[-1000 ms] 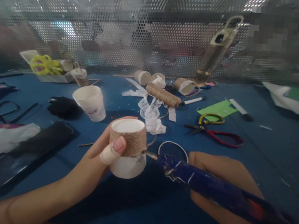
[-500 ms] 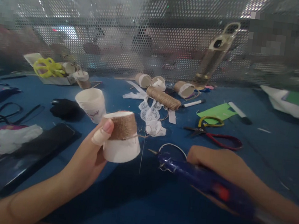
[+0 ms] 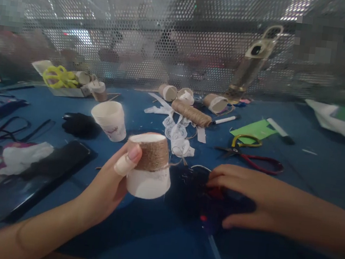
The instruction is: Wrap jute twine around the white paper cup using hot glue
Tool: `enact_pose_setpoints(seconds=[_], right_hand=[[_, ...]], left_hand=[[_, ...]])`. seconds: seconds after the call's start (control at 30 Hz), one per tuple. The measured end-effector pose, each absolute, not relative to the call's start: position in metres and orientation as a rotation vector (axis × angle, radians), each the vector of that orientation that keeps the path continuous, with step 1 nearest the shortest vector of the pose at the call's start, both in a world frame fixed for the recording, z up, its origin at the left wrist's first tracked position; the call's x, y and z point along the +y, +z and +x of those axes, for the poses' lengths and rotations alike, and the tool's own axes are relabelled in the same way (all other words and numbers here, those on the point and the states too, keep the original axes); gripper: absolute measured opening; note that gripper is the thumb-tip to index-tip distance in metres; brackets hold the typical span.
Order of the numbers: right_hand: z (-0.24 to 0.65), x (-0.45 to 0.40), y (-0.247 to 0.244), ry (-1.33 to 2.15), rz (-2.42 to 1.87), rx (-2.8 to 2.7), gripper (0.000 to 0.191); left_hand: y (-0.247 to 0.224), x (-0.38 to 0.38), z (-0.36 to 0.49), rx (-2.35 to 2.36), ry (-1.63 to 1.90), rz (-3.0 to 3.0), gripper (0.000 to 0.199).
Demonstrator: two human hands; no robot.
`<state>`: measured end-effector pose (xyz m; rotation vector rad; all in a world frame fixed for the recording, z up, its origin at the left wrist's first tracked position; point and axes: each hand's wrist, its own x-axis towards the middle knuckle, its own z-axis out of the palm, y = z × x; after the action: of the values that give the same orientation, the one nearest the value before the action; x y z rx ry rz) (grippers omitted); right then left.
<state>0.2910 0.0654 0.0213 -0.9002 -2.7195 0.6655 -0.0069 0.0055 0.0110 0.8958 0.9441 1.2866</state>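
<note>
My left hand [image 3: 116, 181], its thumb wrapped with a bandage, is closed round a paper cup [image 3: 147, 185] held mouth down. Brown jute twine [image 3: 153, 156] covers the upper half of the cup, and a loose end trails off to the right. My right hand [image 3: 239, 195] is over the dark blue glue gun [image 3: 210, 208], thumb and fingers spread apart. The gun is blurred and dim; its nozzle points away from me, and a clear glue stick [image 3: 218, 255] juts out toward me. Whether the fingers still touch the gun is hard to see.
Beyond the hands lie a twine spool [image 3: 191, 113], white lace [image 3: 179, 128], twine-wrapped cups [image 3: 215, 104] and a marker [image 3: 225, 120]. Red-and-yellow-handled scissors [image 3: 245, 150] lie at right by green paper [image 3: 253, 130]. Stacked paper cups [image 3: 111, 120] stand left, near a black phone-like slab [image 3: 62, 171].
The glue gun has gone down and turned, from pointing at the cup to pointing away from me. My right hand's fingers have spread. The cup has shifted slightly right and down in view.
</note>
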Motion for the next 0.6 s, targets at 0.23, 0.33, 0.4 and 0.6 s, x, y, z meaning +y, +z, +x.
enact_pose_setpoints(seconds=[0.23,0.33,0.4,0.6], right_hand=[[0.279,0.06,0.029,0.598,-0.894,-2.507,0.034],[0.262,0.058,0.029,0.54,-0.742,-2.479,0.045],[0.248,0.057,0.033,0.577,-0.701,-2.521,0.051],[0.221,0.057,0.05,0.591,-0.577,-2.629,0.016]], left_hand=[[0.008,0.0,-0.009,0.933,1.221,0.979,0.05],[0.01,-0.002,-0.007,0.952,1.207,1.008,0.054],[0.011,-0.004,-0.007,0.963,1.211,1.051,0.059],[0.011,-0.003,-0.009,0.926,1.221,1.105,0.062]])
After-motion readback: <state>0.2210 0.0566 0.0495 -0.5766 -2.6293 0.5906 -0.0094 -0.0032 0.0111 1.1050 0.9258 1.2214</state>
